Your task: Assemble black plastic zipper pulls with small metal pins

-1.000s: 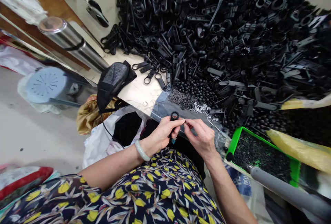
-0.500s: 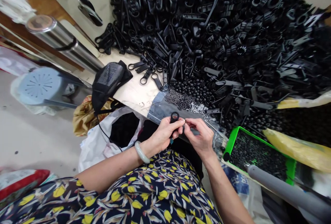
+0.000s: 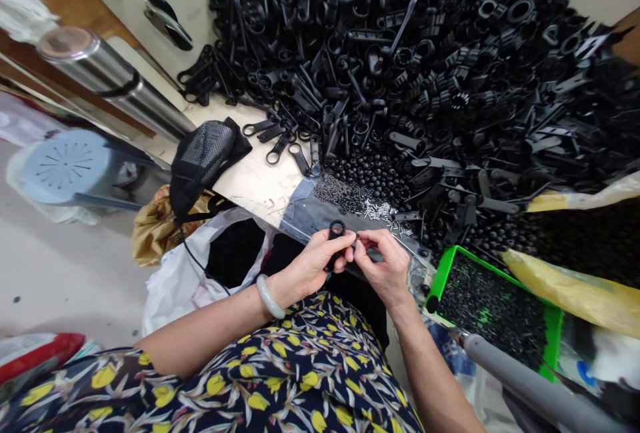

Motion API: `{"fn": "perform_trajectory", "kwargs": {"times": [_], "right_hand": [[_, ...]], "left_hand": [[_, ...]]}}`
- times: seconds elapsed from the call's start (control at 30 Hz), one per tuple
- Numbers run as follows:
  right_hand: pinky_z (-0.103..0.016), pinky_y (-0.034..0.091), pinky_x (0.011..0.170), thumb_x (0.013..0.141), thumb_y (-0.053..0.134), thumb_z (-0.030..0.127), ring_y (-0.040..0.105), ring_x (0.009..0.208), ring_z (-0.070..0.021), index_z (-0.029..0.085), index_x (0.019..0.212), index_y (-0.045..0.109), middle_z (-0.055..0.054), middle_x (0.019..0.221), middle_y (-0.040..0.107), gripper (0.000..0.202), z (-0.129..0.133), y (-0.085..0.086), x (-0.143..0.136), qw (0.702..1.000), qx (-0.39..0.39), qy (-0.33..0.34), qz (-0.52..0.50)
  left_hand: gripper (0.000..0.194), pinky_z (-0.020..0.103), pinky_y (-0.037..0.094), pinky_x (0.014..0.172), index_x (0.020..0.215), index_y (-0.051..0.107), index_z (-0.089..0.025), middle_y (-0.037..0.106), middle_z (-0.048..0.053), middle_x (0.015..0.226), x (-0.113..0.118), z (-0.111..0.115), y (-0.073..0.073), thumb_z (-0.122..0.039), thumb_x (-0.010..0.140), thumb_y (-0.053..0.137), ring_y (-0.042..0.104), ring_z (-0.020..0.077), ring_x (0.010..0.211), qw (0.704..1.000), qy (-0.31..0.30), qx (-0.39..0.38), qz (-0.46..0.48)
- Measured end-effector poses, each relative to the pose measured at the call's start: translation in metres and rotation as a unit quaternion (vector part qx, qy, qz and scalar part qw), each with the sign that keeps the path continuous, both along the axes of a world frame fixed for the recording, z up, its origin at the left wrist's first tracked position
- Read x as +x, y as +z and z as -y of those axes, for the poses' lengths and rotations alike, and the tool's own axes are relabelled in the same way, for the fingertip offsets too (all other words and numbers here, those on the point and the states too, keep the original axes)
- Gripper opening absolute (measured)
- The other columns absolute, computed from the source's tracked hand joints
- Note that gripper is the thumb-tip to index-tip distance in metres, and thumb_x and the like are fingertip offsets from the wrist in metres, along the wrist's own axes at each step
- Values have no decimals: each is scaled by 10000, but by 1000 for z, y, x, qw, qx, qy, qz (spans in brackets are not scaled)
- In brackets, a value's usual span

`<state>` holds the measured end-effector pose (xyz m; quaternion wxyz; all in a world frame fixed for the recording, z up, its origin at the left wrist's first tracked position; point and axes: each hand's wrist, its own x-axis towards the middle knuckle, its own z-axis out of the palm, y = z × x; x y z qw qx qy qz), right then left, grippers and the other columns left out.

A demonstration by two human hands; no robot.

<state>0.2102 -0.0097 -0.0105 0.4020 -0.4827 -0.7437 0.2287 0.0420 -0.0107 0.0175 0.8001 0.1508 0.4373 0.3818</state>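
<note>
Bench [image 3: 245,187] and black heap [image 3: 390,53] have shifted leftward in the frame; at its lower centre the left hand [image 3: 316,257] grips a black ringed part [image 3: 337,222]; just beside it the right hand [image 3: 384,261] pinches a tiny piece [image 3: 357,237], too small to identify; close fingertip work seems in hand, and the next move calls for steadiness. Beyond lie silver pins [image 3: 376,209], above the right hand; a green tray [image 3: 444,273] sits lower right.

Your smooth pale-green bangle [image 3: 268,300] circling your left wrist [image 3: 281,288], your navy garment [image 3: 280,369] printed with yellow tulips and whitish leaves, your matching left sleeve [image 3: 120,379], your forearms [image 3: 210,334] bare
</note>
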Motion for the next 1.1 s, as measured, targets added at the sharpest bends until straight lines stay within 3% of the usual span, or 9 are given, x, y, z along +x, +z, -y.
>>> {"fn": "perform_trajectory", "kwargs": {"times": [0.2,0.33,0.47,0.77,0.93,1.1], "right_hand": [[-294,565,659,925,664,162,643,689,-137,223,1045,690,-16,867,708,137,1,0,3,1000,-19,-11,-22],[-283,550,660,926,662,157,641,697,-136,223,1022,685,-13,860,700,118,3,7,0,999,-29,35,-7],[-264,531,674,937,658,161,650,729,-135,214,1038,685,-13,850,707,117,5,9,-7,996,-10,78,44],[-282,463,697,993,613,197,645,767,-151,193,1029,711,-22,836,728,104,9,4,-17,970,83,57,221],[-280,437,686,1016,607,178,637,729,-147,189,1057,722,-19,829,744,122,18,4,-21,962,103,39,249],[-276,436,681,1026,602,174,667,745,-149,170,1087,724,-32,858,765,136,23,4,-25,963,94,20,253]], "left_hand": [[282,255,435,616,1028,688,-145,698,74,877,-25,3,7,-359,845,692,588,132,674,996,-39,-40,77],[239,240,444,665,1031,690,-154,683,59,935,-36,7,7,-290,842,746,588,125,751,998,-54,2,37],[290,247,459,704,1053,696,-163,672,49,958,-31,13,6,-371,867,774,582,133,797,999,-28,32,7],[362,251,464,858,1105,726,-170,710,50,1014,-18,25,-1,-387,828,812,617,173,964,998,36,41,-26],[312,262,470,924,1152,712,-173,719,57,1074,-13,30,-10,-342,890,738,621,174,1018,994,51,66,-65],[295,288,493,977,1174,693,-167,723,78,1143,-11,31,-9,-292,907,700,633,195,1088,992,62,81,-70]]}}
